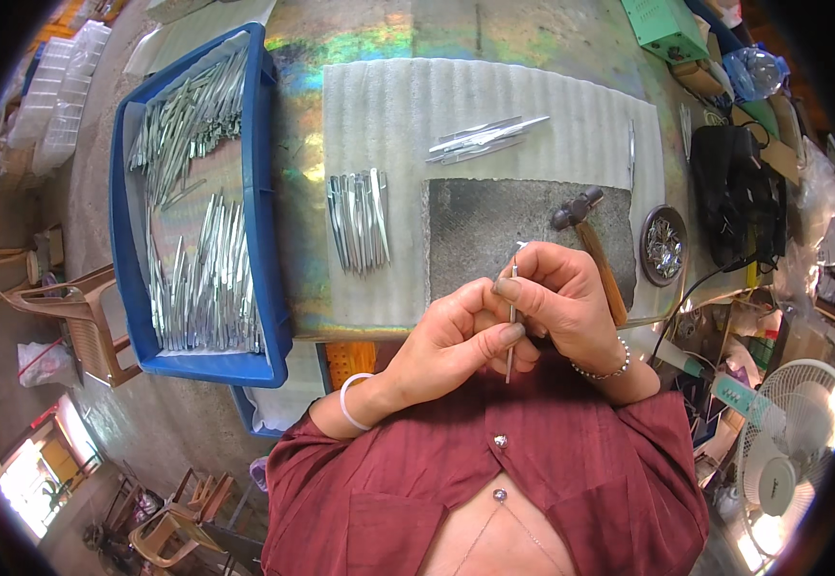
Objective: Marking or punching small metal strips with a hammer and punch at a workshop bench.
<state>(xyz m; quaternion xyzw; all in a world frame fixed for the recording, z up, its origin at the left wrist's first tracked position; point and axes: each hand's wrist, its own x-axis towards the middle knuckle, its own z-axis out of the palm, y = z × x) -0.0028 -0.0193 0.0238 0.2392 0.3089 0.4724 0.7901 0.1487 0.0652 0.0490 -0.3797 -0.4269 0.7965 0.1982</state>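
Observation:
My left hand (451,341) and my right hand (561,298) meet close in front of my chest. Together they pinch a thin silver metal strip (511,317), held nearly upright between the thumbs and fingertips. Just beyond the hands lies a dark grey work block (494,230) on a white ribbed foam mat (408,106). A hammer (590,240) with a wooden handle rests on the block beside my right hand. A neat bundle of metal strips (360,221) lies on the mat to the left, and a few longer pointed pieces (484,137) lie farther back.
A blue tray (264,230) at the left holds several piles of silver strips. A small round dish of shiny bits (664,246) and a black bag (739,192) are at the right. A white fan (792,442) stands at lower right; plastic chairs (81,317) at left.

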